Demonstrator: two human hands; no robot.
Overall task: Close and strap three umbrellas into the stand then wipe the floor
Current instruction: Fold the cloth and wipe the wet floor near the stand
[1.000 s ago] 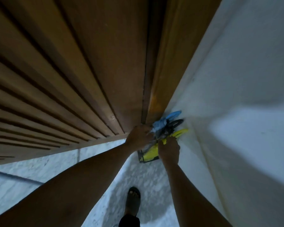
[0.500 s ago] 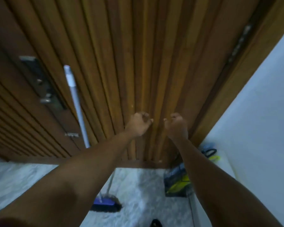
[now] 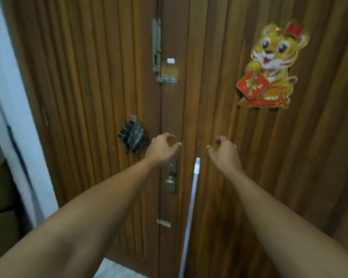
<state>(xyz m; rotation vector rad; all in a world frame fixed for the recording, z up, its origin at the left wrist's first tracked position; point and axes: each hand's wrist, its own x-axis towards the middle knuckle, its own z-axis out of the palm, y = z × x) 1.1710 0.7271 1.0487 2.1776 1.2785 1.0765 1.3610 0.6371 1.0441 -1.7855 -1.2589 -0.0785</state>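
Both hands: left hand (image 3: 162, 148) and right hand (image 3: 224, 152) are raised side by side, fingers loosely curled, grasping nothing.
Mop handle (image 3: 190, 209): between the forearms, leaning on the wooden door (image 3: 215, 81); long axis near upright, top end tilted slightly right, just below the right hand and not touched.
Floor (image 3: 113, 270): only a pale sliver shows at the bottom edge.
Umbrellas and stand: out of view, so their strapping cannot be checked.
Progress: judging by empty hands near the handle, wiping looks like what is left.
Far: door lock (image 3: 171, 178), bolt latch (image 3: 156, 45), tiger decoration (image 3: 273, 65).
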